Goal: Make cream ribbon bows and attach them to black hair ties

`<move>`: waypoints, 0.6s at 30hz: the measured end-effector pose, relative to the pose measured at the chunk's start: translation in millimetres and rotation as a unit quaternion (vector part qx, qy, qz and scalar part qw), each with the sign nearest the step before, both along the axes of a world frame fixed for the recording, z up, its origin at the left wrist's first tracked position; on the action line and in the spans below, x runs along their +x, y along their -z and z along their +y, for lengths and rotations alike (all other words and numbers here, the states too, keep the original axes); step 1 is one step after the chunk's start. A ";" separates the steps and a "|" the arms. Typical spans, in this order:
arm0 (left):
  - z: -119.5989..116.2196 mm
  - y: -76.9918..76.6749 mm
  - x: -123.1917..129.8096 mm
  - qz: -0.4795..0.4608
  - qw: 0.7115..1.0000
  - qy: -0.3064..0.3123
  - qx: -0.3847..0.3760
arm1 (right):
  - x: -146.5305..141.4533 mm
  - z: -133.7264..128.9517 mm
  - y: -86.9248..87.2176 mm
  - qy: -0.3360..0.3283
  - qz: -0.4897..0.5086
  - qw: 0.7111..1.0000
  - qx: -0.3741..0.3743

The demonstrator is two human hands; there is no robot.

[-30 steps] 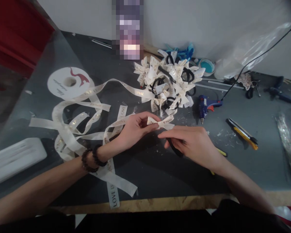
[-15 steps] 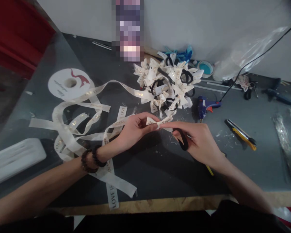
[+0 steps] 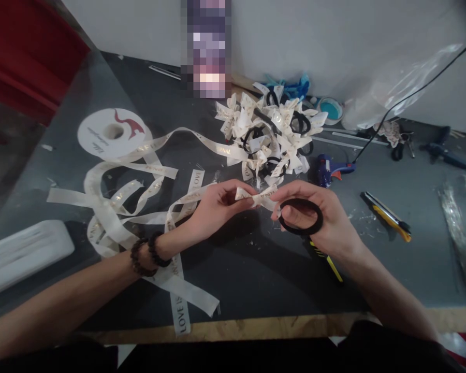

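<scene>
Fingertips of the left hand (image 3: 221,203) pinch a gold-lettered ribbon bow (image 3: 266,196) near its knot, apparently to keep its folds together, above the middle of a dark worktable (image 3: 248,280). The right hand (image 3: 330,215) grasps a black hair tie (image 3: 320,217); whether it also grips the bow is unclear.

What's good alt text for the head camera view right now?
A person's left hand pinches a cream bow above a dark table; the right hand, at the bow's end, carries a black band. More bows lie beyond, with ribbon and a spool at left, a glue gun at right.
</scene>
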State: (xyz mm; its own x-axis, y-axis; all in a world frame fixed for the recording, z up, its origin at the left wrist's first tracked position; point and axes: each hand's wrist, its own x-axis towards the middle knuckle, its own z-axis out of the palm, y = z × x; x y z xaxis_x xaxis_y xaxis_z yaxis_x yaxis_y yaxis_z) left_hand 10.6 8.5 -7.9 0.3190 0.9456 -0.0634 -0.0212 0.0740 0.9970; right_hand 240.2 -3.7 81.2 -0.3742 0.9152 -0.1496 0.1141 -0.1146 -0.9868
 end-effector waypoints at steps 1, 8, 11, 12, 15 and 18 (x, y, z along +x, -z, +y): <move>0.0 -0.2 -0.4 0.003 1.000 0.002 0.002 | -0.6 0.0 1.7 -0.003 0.014 1.000 -0.011; 0.3 1.2 -1.0 0.013 1.000 0.001 0.020 | -2.3 0.6 6.0 -0.005 0.063 0.998 -0.031; 0.5 1.1 -0.6 0.013 0.999 0.003 0.031 | -2.5 0.0 7.3 -0.003 0.085 0.996 -0.027; 0.5 1.2 -0.5 0.012 0.999 0.002 0.034 | -2.6 -0.1 8.1 -0.003 0.093 0.995 -0.025; 0.4 2.5 -0.7 0.007 0.999 0.002 0.041 | -3.0 0.4 10.6 -0.005 0.107 0.994 -0.014; 0.4 3.8 -1.0 -0.001 0.999 0.004 0.042 | -4.3 0.3 10.8 -0.008 0.090 0.996 0.005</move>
State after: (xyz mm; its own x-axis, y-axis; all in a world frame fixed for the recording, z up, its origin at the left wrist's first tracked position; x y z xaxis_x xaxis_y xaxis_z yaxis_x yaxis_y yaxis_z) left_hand 9.6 9.0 -11.7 0.3263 0.9451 0.0162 -0.0226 -0.0094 0.9997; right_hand 235.9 -3.4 70.3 -0.4094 0.9097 -0.0696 -0.0623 -0.1039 -0.9926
